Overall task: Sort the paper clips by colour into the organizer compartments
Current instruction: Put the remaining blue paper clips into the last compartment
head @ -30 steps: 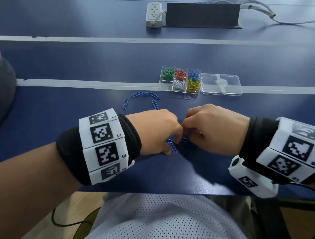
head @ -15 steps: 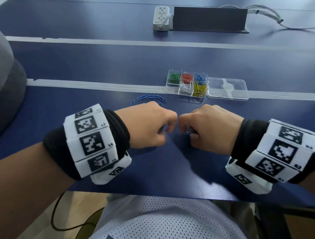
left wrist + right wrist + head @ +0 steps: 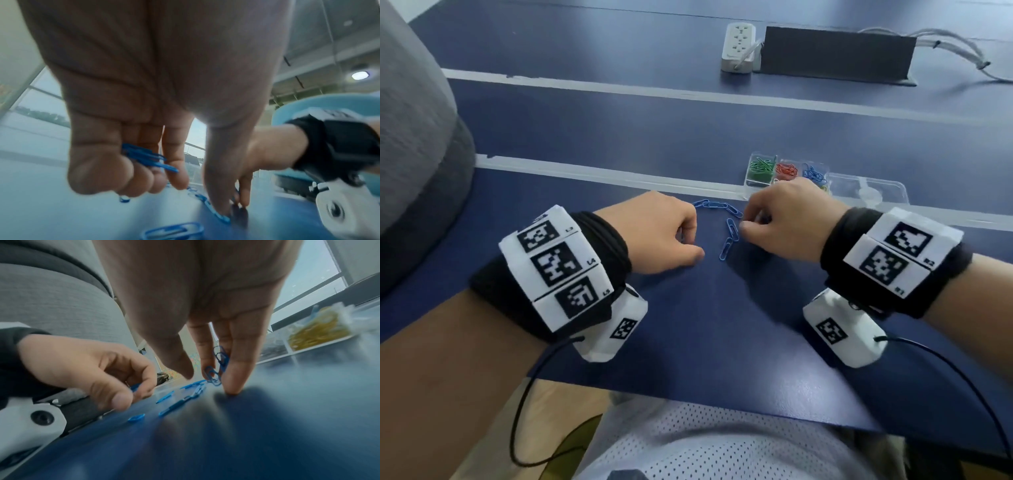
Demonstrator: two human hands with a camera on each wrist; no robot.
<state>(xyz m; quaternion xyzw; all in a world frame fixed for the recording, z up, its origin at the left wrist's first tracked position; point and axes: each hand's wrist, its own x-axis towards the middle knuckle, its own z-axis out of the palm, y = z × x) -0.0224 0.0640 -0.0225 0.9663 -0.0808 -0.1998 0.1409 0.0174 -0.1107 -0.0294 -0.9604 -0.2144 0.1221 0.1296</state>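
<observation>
Several loose blue paper clips point(image 3: 728, 233) lie on the dark blue table between my hands. My left hand point(image 3: 664, 236) is curled, and its fingers hold a small bunch of blue clips point(image 3: 144, 157) against the palm. My right hand point(image 3: 774, 219) is over the clips, its fingers pointing down at the table, with a few blue clips point(image 3: 219, 365) gripped between them. The clear organizer point(image 3: 756, 181) stands just behind my right hand, with green, red, blue, white and yellow clips in separate compartments; the front compartments are partly hidden.
The organizer's clear lid point(image 3: 873, 195) lies open to the right. A white power strip point(image 3: 738, 46) and a black box point(image 3: 835, 56) with cables sit at the far edge. A grey cushion point(image 3: 410, 137) stands at the left. White tape lines cross the table.
Both hands have moved away from me toward the loose clips and the organizer, and have drawn apart. The clips between them now lie in the open.
</observation>
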